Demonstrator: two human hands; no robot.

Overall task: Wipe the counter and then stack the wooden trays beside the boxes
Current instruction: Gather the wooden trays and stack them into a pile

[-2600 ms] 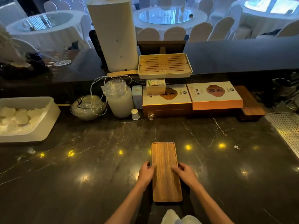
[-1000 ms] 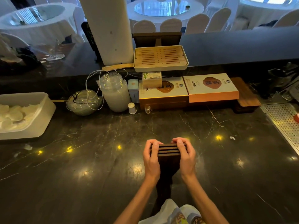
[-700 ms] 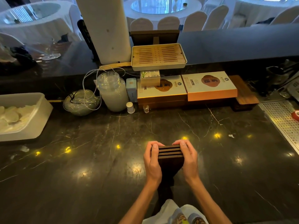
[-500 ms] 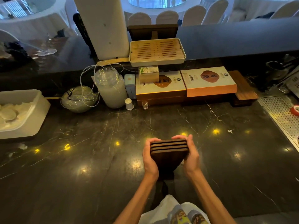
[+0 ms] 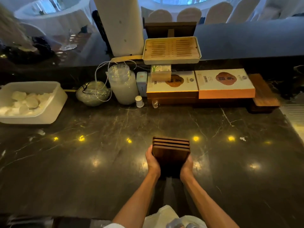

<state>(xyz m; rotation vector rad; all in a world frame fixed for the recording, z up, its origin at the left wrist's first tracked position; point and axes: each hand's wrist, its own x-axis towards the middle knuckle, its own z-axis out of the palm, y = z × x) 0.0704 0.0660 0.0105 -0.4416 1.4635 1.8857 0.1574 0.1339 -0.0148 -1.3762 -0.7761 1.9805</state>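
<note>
A stack of dark wooden trays (image 5: 171, 152) is lifted off the black marble counter (image 5: 82, 162), tilted so its far edges face me. My left hand (image 5: 152, 162) grips its left side and my right hand (image 5: 186, 167) grips its right side from below. Two flat gift boxes, one brown-sided (image 5: 172, 86) and one orange-sided (image 5: 225, 84), lie at the back of the counter. To the right of the orange box rests another wooden tray (image 5: 263, 92) on a dark base.
A slatted bamboo tea tray (image 5: 171, 50) sits on the raised ledge above the boxes. A plastic jar (image 5: 123, 84), a glass pot (image 5: 93, 93) and small cups stand left of the boxes. A white tub (image 5: 32, 102) is at far left, a metal drain grid (image 5: 296, 116) at right.
The trays lay flat on the counter under both hands; now the stack is raised and tipped up in my hands, and it has moved slightly forward and higher.
</note>
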